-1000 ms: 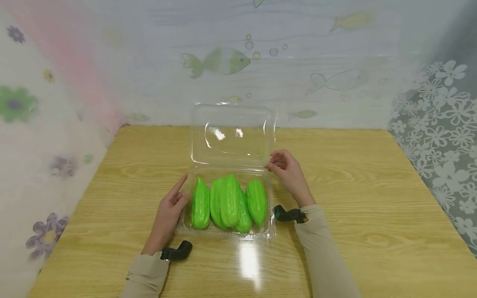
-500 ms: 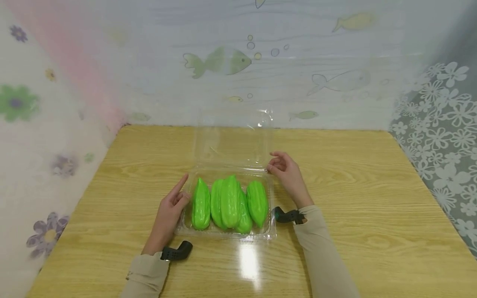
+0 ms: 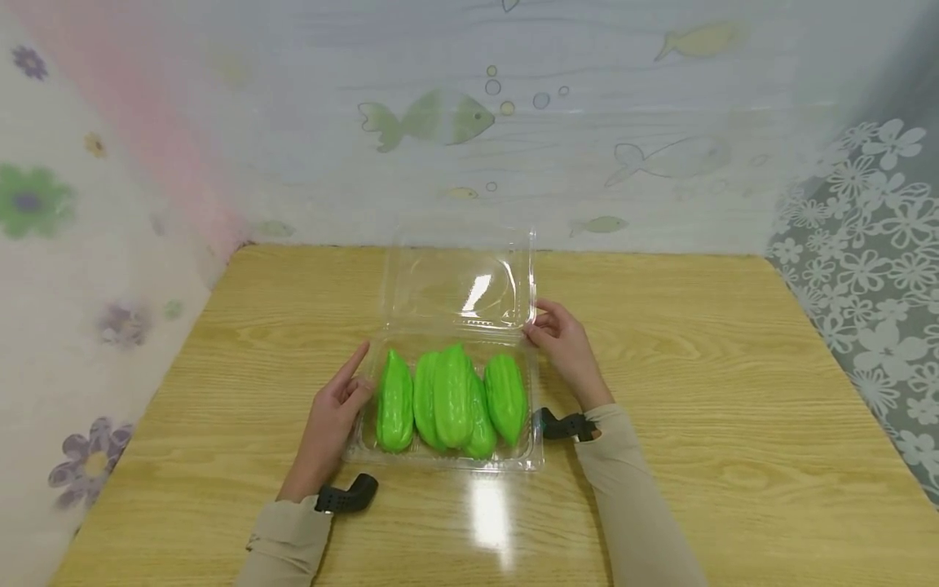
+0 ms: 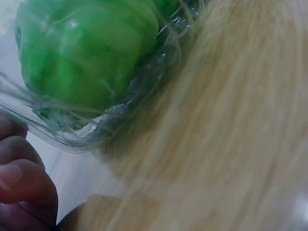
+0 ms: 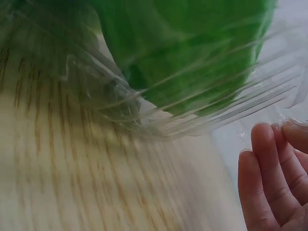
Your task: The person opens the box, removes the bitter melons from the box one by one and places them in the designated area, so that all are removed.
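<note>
Pinching, right hand: your right hand point(image 3: 575, 350) grasped the clear plastic at the hinge-side corner of the clamshell container point(image 3: 447, 464), thumb against fingertips.
Left grip: your left hand point(image 3: 330, 420) lay against the container's left side, but whether it pinched the rim or only touched it, you could not tell from these views.
Star fruits: five bright green star fruits point(image 3: 452, 399) sat in the container's base, the middle three crowded together and overlapping, one apart on either side.
Lid: the transparent lid point(image 3: 458, 285) stood raised at the far side of the base; its exact tilt was hard to judge.
Lid risk: a slip of your right thumb could have let the lid spring or drop back, since thin plastic seemed likely to flex.
Base risk: an uneven pull might have slid the container across the wooden table point(image 3: 697, 489) or rolled the topmost fruit.
Left pose: your forearm came in from the near left, index finger stretched forward along the side, other fingers bent.
Right pose: your forearm reached from the near right, wrist angled inward, fingers curved toward the corner.
</note>
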`<move>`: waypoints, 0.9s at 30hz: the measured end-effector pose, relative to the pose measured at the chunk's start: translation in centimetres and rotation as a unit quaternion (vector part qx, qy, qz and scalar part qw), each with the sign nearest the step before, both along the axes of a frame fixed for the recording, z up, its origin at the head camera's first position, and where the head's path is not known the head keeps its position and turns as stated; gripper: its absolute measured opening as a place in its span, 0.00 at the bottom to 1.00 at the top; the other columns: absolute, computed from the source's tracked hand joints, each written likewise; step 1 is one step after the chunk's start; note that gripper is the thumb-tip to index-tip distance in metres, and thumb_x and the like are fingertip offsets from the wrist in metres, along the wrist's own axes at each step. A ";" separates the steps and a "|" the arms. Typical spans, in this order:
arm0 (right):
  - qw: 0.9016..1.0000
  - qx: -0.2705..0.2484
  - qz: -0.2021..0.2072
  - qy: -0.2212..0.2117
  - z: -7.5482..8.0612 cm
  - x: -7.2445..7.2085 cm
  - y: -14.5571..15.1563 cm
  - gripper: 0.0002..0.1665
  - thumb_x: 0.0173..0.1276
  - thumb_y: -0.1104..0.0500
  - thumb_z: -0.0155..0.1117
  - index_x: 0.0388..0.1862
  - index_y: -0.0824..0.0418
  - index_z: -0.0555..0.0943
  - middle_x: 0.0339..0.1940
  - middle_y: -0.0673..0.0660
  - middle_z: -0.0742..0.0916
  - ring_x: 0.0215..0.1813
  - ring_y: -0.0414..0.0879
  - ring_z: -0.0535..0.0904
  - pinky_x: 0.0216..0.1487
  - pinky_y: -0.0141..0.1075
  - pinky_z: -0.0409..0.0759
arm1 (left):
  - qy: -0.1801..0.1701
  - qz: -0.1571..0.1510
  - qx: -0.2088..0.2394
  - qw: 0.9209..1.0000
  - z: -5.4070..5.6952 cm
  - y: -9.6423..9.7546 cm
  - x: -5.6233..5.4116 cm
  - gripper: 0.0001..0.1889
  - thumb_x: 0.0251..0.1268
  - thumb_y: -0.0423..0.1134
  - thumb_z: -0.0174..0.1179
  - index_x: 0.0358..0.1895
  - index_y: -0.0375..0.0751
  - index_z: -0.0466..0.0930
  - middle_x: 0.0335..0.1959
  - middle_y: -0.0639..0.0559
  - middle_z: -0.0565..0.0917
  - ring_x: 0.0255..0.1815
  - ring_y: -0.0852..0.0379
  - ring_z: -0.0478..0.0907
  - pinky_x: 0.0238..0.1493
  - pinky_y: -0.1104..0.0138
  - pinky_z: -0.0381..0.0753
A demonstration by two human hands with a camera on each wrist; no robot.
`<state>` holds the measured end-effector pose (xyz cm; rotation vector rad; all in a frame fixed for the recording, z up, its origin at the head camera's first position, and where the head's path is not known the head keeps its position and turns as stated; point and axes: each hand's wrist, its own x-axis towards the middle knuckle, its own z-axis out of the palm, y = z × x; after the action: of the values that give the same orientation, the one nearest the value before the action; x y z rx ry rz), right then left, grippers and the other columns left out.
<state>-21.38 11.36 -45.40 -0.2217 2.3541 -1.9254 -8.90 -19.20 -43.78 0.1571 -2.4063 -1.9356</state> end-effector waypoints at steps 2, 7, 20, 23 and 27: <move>1.000 0.000 0.000 -0.005 -0.1 0.0 0.0 0.27 0.62 0.64 0.57 0.61 0.62 0.66 0.40 0.63 0.80 0.38 0.51 0.80 0.42 0.35 0.76 | -0.005 0.000 -0.006 1.000 -0.1 0.0 0.1 0.26 0.65 0.37 0.51 0.65 0.56 0.60 0.26 0.45 0.69 0.24 0.62 0.62 0.26 0.71 0.66; 1.000 0.002 -0.002 -0.014 -0.2 0.2 -0.1 0.27 0.63 0.62 0.57 0.62 0.61 0.65 0.40 0.62 0.80 0.37 0.47 0.80 0.42 0.35 0.76 | -0.009 0.000 -0.019 1.000 -0.1 0.0 0.2 0.25 0.65 0.39 0.51 0.66 0.56 0.60 0.28 0.42 0.70 0.26 0.61 0.64 0.31 0.71 0.67; 1.000 0.002 0.008 0.001 -0.4 0.1 0.0 0.25 0.65 0.62 0.55 0.62 0.61 0.66 0.40 0.63 0.80 0.36 0.44 0.80 0.42 0.34 0.76 | -0.004 -0.003 -0.009 1.000 0.1 0.1 0.0 0.25 0.65 0.37 0.50 0.66 0.56 0.60 0.30 0.38 0.72 0.27 0.61 0.65 0.32 0.72 0.68; 1.000 0.006 0.009 0.000 -0.7 0.0 0.1 0.25 0.65 0.61 0.55 0.62 0.59 0.67 0.40 0.63 0.81 0.37 0.44 0.79 0.43 0.34 0.75 | -0.008 -0.004 -0.005 1.000 0.0 0.1 0.0 0.25 0.66 0.38 0.50 0.66 0.57 0.60 0.31 0.37 0.73 0.29 0.59 0.66 0.34 0.72 0.69; 1.000 0.019 0.012 0.004 -0.8 -0.1 0.2 0.24 0.66 0.59 0.54 0.62 0.58 0.67 0.40 0.61 0.81 0.39 0.44 0.79 0.44 0.34 0.74 | -0.013 -0.003 0.006 1.000 0.0 0.1 0.0 0.25 0.66 0.37 0.50 0.66 0.57 0.60 0.33 0.37 0.74 0.30 0.58 0.66 0.34 0.72 0.69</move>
<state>-21.44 11.60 -46.17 -0.2524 2.3800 -1.8707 -8.94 -19.09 -43.82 0.1765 -2.4146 -1.9623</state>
